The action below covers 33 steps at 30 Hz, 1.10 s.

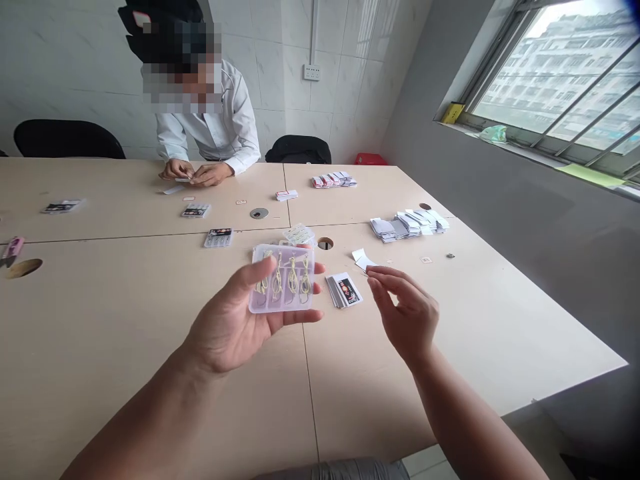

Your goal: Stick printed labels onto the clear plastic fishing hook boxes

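My left hand (235,320) is wrapped round a clear, pinkish plastic case (283,301), thumb across its face. Inside the case, hooks with looped yellowish cords lie in separate compartments. To the right, the fingertips of my right hand (407,303) are pinched together at a small white slip (363,259). Between the two hands a fanned stack of black-and-white printed cards (349,289) rests on the table. Just behind the held case sits another clear case (300,234), partly hidden by it.
Piles of white slips (410,225) and red-edged cards (334,180) lie on the table (200,413). Small cases (219,238) stand left of centre, pink-handled scissors (13,250) at far left. Across the table, a person (240,113) handles a slip. Round holes pierce the tabletop.
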Available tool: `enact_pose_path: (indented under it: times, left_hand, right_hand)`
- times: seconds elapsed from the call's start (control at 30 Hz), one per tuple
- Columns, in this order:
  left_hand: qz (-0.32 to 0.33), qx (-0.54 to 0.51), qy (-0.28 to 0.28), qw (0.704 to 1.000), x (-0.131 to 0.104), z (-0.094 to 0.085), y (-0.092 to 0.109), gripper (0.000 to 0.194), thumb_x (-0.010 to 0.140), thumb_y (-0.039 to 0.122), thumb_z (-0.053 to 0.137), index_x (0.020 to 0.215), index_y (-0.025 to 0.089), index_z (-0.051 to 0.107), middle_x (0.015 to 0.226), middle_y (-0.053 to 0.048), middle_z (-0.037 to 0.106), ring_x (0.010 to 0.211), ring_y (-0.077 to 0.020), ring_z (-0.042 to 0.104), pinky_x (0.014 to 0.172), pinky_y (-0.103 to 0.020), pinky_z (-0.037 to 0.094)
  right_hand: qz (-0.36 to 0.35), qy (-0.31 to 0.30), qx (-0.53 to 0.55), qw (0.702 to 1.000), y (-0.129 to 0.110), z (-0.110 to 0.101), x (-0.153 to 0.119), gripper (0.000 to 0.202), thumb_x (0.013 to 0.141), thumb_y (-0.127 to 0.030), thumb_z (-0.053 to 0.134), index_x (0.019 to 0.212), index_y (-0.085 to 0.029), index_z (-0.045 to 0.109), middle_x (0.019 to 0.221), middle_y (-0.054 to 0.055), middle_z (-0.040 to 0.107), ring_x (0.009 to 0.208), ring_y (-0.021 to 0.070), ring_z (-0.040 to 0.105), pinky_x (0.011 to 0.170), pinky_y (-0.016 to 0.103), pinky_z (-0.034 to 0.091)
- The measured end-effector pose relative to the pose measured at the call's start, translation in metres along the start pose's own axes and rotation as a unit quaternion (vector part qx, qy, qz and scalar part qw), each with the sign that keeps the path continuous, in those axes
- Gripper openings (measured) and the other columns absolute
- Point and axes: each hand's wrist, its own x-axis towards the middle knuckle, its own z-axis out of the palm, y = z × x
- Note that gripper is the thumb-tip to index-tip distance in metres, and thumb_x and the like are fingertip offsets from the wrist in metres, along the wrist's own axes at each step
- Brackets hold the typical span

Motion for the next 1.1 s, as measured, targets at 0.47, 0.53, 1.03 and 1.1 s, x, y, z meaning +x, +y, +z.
enact_pose_path:
  times: [0.47, 0.53, 1.03, 1.1]
  left_hand:
    - [0.089, 0.106, -0.091, 0.986, -0.034, 0.004, 0.012, 0.050, 0.086, 0.039, 0.071, 0.135, 0.028, 0.067, 0.111, -0.007, 0.075, 0.090, -0.0199, 0.068, 0.076, -0.029, 0.059]
    - [0.091, 0.141, -0.092, 0.982, -0.036, -0.005, 0.012, 0.054, 0.088, 0.043, 0.068, 0.140, 0.031, 0.061, 0.116, -0.007, 0.073, 0.089, -0.0213, 0.068, 0.077, -0.032, 0.059]
    - [0.113, 0.551, -0.082, 0.822, -0.044, 0.005, 0.005, 0.064, 0.092, 0.044, 0.064, 0.151, 0.047, 0.040, 0.159, 0.003, 0.041, 0.143, -0.0321, 0.046, 0.111, -0.037, 0.050]
    - [0.140, 0.593, -0.082, 0.789, -0.048, 0.003, 0.004, 0.073, 0.091, 0.033, 0.065, 0.156, 0.043, 0.033, 0.164, 0.001, 0.034, 0.149, -0.0338, 0.036, 0.112, -0.038, 0.050]
  right_hand:
    - [-0.161, -0.100, 0.148, 0.971, -0.062, -0.015, 0.047, 0.023, 0.084, 0.002, 0.072, 0.102, -0.012, 0.071, 0.104, 0.012, 0.075, 0.105, 0.0217, 0.073, 0.095, 0.037, 0.063]
    - [-0.102, -0.161, 0.172, 0.967, -0.061, -0.022, 0.050, 0.017, 0.088, -0.003, 0.071, 0.100, -0.015, 0.071, 0.112, 0.009, 0.073, 0.109, 0.0189, 0.071, 0.098, 0.030, 0.060]
    - [0.039, -0.216, 0.214, 0.952, -0.053, -0.020, 0.050, 0.028, 0.094, -0.010, 0.067, 0.116, -0.027, 0.066, 0.090, -0.001, 0.068, 0.083, 0.0113, 0.066, 0.071, 0.022, 0.057]
    - [0.051, -0.208, 0.229, 0.950, -0.052, -0.021, 0.050, 0.030, 0.093, -0.009, 0.068, 0.117, -0.028, 0.067, 0.089, -0.001, 0.069, 0.082, 0.0124, 0.067, 0.069, 0.024, 0.057]
